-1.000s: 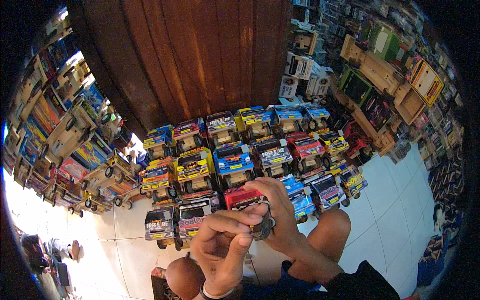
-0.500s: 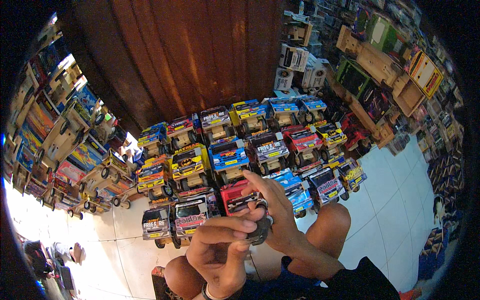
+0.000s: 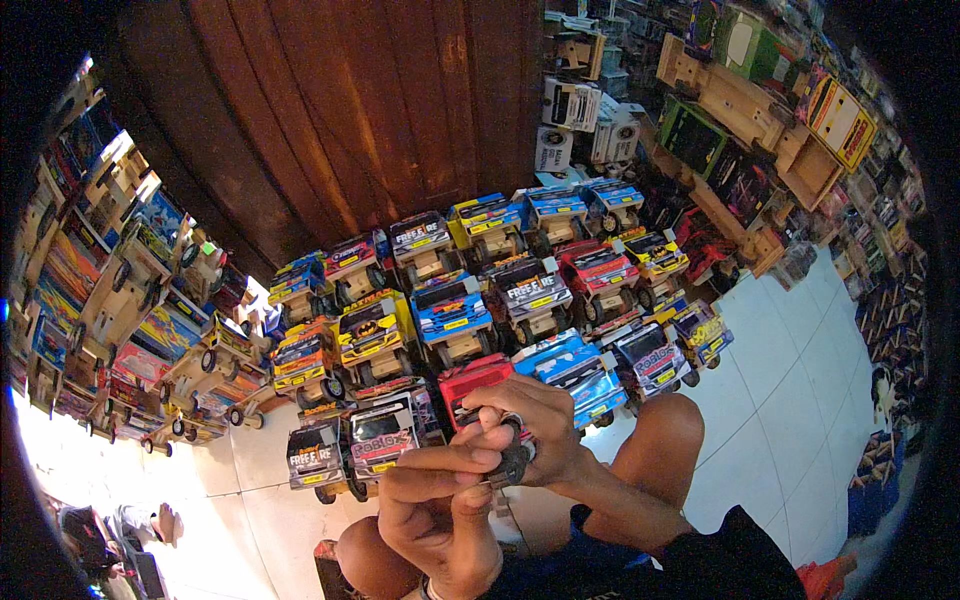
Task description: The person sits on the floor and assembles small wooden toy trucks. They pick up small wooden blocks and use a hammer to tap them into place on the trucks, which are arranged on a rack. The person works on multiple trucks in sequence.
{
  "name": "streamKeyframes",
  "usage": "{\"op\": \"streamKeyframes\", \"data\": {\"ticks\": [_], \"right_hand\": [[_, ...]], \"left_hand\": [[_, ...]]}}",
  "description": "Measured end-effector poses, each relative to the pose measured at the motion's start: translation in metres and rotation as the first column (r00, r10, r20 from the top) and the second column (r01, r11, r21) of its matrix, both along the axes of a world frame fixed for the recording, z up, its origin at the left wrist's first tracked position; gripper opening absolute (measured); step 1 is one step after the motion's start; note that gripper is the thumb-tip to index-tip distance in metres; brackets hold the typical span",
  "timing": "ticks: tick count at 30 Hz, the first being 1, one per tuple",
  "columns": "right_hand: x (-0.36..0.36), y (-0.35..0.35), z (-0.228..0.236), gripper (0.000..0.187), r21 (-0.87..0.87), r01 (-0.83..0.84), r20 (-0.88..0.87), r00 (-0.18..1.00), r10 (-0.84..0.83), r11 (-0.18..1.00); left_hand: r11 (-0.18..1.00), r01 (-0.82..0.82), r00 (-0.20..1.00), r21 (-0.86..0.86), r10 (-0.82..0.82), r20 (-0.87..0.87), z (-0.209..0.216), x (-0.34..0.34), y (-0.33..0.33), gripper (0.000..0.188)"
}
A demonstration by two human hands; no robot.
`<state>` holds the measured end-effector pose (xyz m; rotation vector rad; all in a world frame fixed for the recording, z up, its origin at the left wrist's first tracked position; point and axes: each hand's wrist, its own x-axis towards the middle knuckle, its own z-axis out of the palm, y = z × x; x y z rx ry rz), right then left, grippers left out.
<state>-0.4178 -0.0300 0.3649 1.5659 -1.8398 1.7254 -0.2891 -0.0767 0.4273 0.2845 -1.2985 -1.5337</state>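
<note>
Close in front of my body, both hands meet around small black round pieces (image 3: 513, 462) that look like toy wheels. The fingertips and thumb of my left hand (image 3: 440, 510) pinch the lower piece. My right hand (image 3: 550, 430) is closed at its far side, with curled fingers around a dark ring-like part at the top. Fingers cover much of what is held, so its exact shape is unclear. Just beyond my hands stands a red toy truck (image 3: 472, 378), partly hidden by them. A blue toy truck (image 3: 575, 372) is right of it.
Rows of colourful wooden toy trucks (image 3: 450, 310) stand on pale floor tiles (image 3: 765, 400) before a brown wall (image 3: 330, 120). More toy trucks (image 3: 150, 320) are stacked at left. Wooden truck bodies (image 3: 730, 100) and packed goods fill the right. Another person (image 3: 120, 540) sits at lower left.
My right hand has lowered slightly, and its raised index finger has curled in toward the black pieces. Both hands stay together. The whole view has shifted a little.
</note>
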Motion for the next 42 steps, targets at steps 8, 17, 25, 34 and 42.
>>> {"op": "streamKeyframes", "data": {"ticks": [8, 17, 25, 34, 42], "right_hand": [[0.007, -0.003, 0.010, 0.057, 0.087, -0.080, 0.106, 0.992, 0.070, 0.993], [0.013, 0.006, 0.020, 0.064, 0.192, -0.050, 0.087, 0.996, 0.034, 0.980], [0.016, 0.012, 0.014, 0.087, 0.183, -0.197, 0.340, 0.932, 0.126, 0.963], [0.014, 0.012, 0.017, 0.043, 0.218, 0.001, 0.064, 0.998, -0.015, 0.976], [0.012, 0.009, -0.009, 0.046, 0.086, -0.154, 0.213, 0.968, 0.133, 0.984]], "left_hand": [[0.999, -0.027, 0.996, -0.047, 0.023, -0.085, -0.002, -0.004, 0.000, 0.028], [0.991, -0.070, 0.986, -0.112, 0.051, -0.161, -0.005, -0.010, 0.002, 0.017], [0.989, -0.073, 0.987, -0.127, 0.053, -0.154, -0.002, -0.011, 0.003, 0.023], [0.989, -0.134, 0.991, -0.071, 0.131, -0.039, -0.006, -0.007, 0.011, 0.041], [0.974, -0.186, 0.982, -0.128, 0.186, -0.013, -0.011, -0.005, 0.007, 0.036]]}}
